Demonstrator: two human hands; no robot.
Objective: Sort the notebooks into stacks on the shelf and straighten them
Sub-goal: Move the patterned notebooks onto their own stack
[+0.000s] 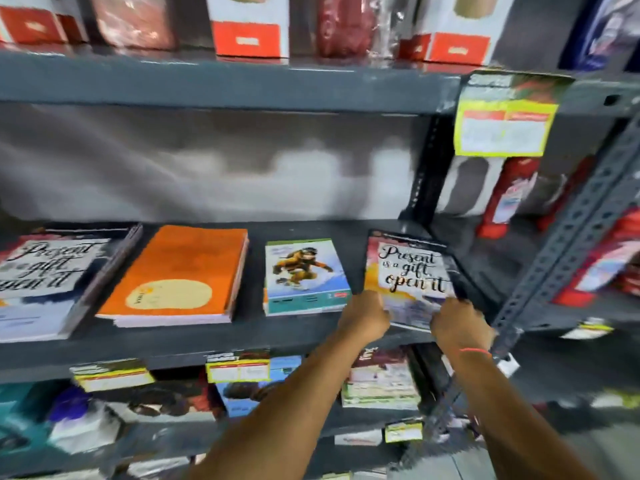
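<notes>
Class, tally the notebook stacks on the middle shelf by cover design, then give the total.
"Present is a gift" lettering stacks: 2
Orange stack: 1
Snowboarder-picture stack: 1
Total: 4 stacks

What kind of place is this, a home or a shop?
Most likely a shop, perhaps a stationery store. Grey metal shelves carry yellow price labels, stacks of identical notebooks such as the orange stack, and boxed goods above.

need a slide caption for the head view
Both hands, left hand and right hand, grip the "Present is a gift" notebook at the shelf's right end, beside three other stacks.
</notes>
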